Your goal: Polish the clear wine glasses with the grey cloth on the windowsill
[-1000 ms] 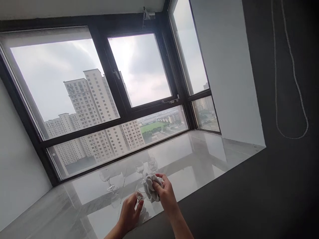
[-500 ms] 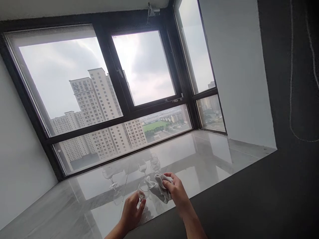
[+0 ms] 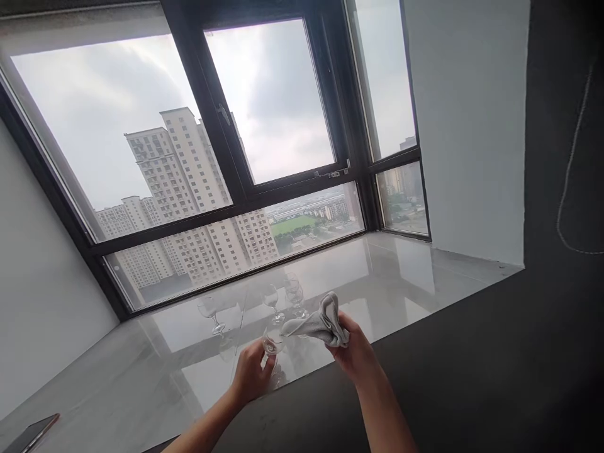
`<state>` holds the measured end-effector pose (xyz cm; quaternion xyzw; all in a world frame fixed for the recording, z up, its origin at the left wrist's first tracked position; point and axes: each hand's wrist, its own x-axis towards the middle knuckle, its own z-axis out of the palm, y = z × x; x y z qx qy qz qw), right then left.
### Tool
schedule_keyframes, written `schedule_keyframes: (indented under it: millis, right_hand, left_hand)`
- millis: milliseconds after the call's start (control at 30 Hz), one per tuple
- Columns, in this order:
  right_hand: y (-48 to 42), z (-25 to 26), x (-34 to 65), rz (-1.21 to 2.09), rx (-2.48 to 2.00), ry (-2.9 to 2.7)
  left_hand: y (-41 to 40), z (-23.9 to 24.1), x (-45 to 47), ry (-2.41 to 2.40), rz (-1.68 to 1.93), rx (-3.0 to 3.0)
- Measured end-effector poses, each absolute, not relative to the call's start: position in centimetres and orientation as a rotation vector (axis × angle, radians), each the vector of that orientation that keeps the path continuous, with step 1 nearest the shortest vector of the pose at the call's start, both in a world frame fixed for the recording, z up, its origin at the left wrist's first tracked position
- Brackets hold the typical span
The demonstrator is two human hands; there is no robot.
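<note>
The left hand [image 3: 249, 376] is closing its fingers around a small stemmed glass [image 3: 272, 343], holding it just above the front edge of the glossy marble sill [image 3: 401, 270]. At the glass's 3 o'clock, the right hand [image 3: 355, 353] is gripping a bunched grey cloth [image 3: 321, 323], whose tip is pointing at the rim. Three more stemmed glasses [image 3: 212, 312] are standing at 12 o'clock near the window. A phone [image 3: 31, 432] is lying far off at 8 o'clock.

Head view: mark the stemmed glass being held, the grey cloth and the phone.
stemmed glass [image 3: 272, 343], head view, on its bowl.
grey cloth [image 3: 322, 324], head view, on its middle fold.
phone [image 3: 31, 431], head view, on its dark screen.
</note>
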<state>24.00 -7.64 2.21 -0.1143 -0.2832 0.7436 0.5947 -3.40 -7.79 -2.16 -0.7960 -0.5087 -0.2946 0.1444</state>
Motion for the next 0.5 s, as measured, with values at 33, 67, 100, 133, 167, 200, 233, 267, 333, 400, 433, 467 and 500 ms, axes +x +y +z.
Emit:
schedule_keyframes:
  millis: [33,67,100,133,167,200,233,267,333,400,433,467,500]
  right_hand:
    - [-7.6,2.2,23.8,1.726,-0.276,-0.660]
    - [-7.7,2.2,23.5,1.715,-0.289,-0.674]
    - [-7.8,2.3,23.2,1.700,-0.308,-0.695]
    - [-7.9,2.5,23.0,1.683,-0.344,-0.711]
    - [-8.2,2.7,22.7,1.667,-0.394,-0.721]
    - [-8.4,2.9,22.4,1.648,-0.455,-0.726]
    - [-8.6,3.1,22.1,1.628,-0.516,-0.737]
    - [-8.7,3.2,21.9,1.610,-0.571,-0.752]
    - [-8.8,3.3,21.2,1.577,-0.636,-0.795]
    - [-8.7,3.0,20.4,1.546,-0.661,-0.839]
    - [-8.6,2.8,20.1,1.530,-0.670,-0.852]
    - [-8.5,2.6,19.7,1.515,-0.676,-0.857]
    - [-8.4,2.4,19.4,1.510,-0.676,-0.857]
  left_hand:
    - [-7.8,-2.1,-3.4,-1.464,-0.845,-2.299]
    - [-7.8,-2.1,-3.4,-1.462,-0.840,-2.304]
    - [-7.8,-2.1,-3.4,-1.463,-0.835,-2.307]
    - [-7.8,-2.1,-3.4,-1.467,-0.830,-2.307]
    - [-7.8,-2.1,-3.4,-1.472,-0.826,-2.307]
    - [-7.8,-2.1,-3.4,-1.475,-0.821,-2.309]
    - [-7.9,-2.1,-3.4,-1.477,-0.815,-2.313]
    - [-7.9,-2.0,-3.3,-1.476,-0.809,-2.321]
    - [-8.0,-1.9,-3.2,-1.464,-0.797,-2.350]
    - [-8.0,-1.9,-3.1,-1.455,-0.784,-2.379]
    - [-8.0,-2.0,-3.1,-1.459,-0.782,-2.388]
    - [-7.9,-2.1,-3.2,-1.476,-0.789,-2.390]
    - [-7.8,-2.3,-3.2,-1.510,-0.808,-2.383]
